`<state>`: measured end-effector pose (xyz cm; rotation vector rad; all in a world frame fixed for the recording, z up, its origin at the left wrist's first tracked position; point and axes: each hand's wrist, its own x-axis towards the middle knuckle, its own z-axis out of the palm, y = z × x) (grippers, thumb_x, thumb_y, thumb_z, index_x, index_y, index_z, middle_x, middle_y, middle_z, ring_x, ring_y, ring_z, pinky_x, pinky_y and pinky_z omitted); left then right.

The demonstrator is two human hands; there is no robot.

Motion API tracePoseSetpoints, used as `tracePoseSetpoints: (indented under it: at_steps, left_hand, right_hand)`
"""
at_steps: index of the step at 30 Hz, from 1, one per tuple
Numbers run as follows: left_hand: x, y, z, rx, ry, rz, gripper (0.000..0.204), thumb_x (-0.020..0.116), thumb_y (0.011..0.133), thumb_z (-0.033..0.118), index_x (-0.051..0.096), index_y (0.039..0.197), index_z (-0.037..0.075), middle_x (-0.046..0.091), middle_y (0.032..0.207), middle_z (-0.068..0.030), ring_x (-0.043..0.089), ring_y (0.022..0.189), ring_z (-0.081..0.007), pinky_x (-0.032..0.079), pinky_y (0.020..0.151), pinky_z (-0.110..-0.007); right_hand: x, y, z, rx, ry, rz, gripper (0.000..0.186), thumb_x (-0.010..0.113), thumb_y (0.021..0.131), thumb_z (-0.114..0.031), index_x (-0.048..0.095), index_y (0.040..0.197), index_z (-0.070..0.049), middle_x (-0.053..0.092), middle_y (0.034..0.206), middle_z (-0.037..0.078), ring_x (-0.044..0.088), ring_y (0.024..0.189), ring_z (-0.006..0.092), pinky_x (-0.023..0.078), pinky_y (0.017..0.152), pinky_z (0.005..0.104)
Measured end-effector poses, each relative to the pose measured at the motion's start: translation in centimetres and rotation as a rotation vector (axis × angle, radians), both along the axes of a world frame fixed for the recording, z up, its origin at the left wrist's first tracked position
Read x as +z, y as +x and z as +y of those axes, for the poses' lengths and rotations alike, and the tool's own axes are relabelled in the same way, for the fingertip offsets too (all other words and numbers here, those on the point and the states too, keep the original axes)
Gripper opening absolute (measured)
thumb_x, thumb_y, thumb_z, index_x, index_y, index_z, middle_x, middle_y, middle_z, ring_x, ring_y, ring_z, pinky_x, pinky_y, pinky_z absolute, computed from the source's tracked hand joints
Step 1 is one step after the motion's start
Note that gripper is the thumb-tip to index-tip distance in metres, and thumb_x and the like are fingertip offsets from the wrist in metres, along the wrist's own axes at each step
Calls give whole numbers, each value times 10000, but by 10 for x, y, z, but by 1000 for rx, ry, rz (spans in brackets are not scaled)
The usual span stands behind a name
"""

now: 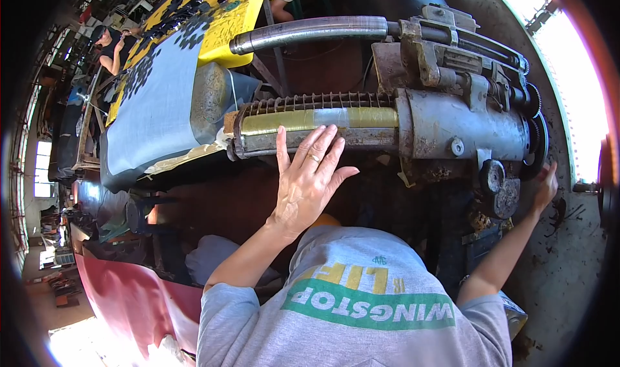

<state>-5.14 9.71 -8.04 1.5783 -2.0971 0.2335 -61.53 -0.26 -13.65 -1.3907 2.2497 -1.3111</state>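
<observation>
Left hand [301, 181]: unclenched, palm down, fingers spread, grasping nothing, a ring [314, 157] on one finger
Yellow-wrapped roller [278, 121]: at the left fingertips, running out to both sides of them, a pale band just beyond
Metal rail [374, 138]: beneath the left fingers, along the roller's near side
Coil spring [323, 99]: beyond the left fingertips, along the roller's far side
Right hand [547, 185]: beside the dark wheel [544, 144]; cannot tell whether it grasps the rim
Machine housing [439, 125]: between the hands, farther out
Round knob [492, 176]: left of the right hand
Steel cylinder [310, 33]: well beyond the left hand
Grey-blue sheet [152, 131]: left of the left hand
</observation>
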Motion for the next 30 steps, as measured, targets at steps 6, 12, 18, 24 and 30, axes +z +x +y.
tracePoseSetpoints:
  at_steps: [6, 12, 18, 24, 30]
  left_hand:
    - [11, -3, 5, 41, -37, 8, 406, 754, 711, 301, 677, 1081, 152, 607, 1211, 14, 518, 1156, -207, 213, 1088, -488]
    - [37, 26, 14, 51, -156, 195, 377, 765, 719, 162, 681, 1083, 109, 633, 1182, -44, 541, 1149, -238, 327, 1035, -431]
    - [49, 99, 0, 381, -438, 454, 271, 636, 859, 49, 635, 1126, 6, 640, 1144, -113, 602, 1061, -212, 451, 932, -340]
    - [-26, 208, 7, 565, -509, 874, 246, 584, 911, 84, 618, 1122, -39, 645, 1084, -159, 621, 980, -191, 488, 865, -321]
    - [-85, 221, 42, 903, -154, 1546, 403, 716, 794, 446, 634, 811, 52, 683, 833, -85, 642, 724, -153, 485, 683, -244]
  right_hand:
    - [53, -8, -128, 421, 326, 434, 411, 414, 941, -45, 451, 1350, -37, 580, 849, 138, 513, 715, 191, 433, 693, 340]
    - [31, 23, -109, 385, 152, 439, 436, 402, 946, -24, 408, 1382, -39, 605, 999, 157, 572, 857, 216, 457, 788, 339]
    - [-11, -14, -60, 453, -495, 898, 396, 404, 975, -85, 424, 1367, -30, 604, 1116, 169, 594, 978, 229, 462, 860, 330]
    - [-62, 6, 19, 69, -231, -71, 543, 393, 982, -440, 596, 1105, 48, 612, 958, 87, 550, 922, 174, 403, 849, 315]
    - [-40, -26, 7, 142, -66, -286, 615, 383, 965, -505, 612, 1056, 59, 605, 897, 69, 537, 855, 150, 396, 814, 291]
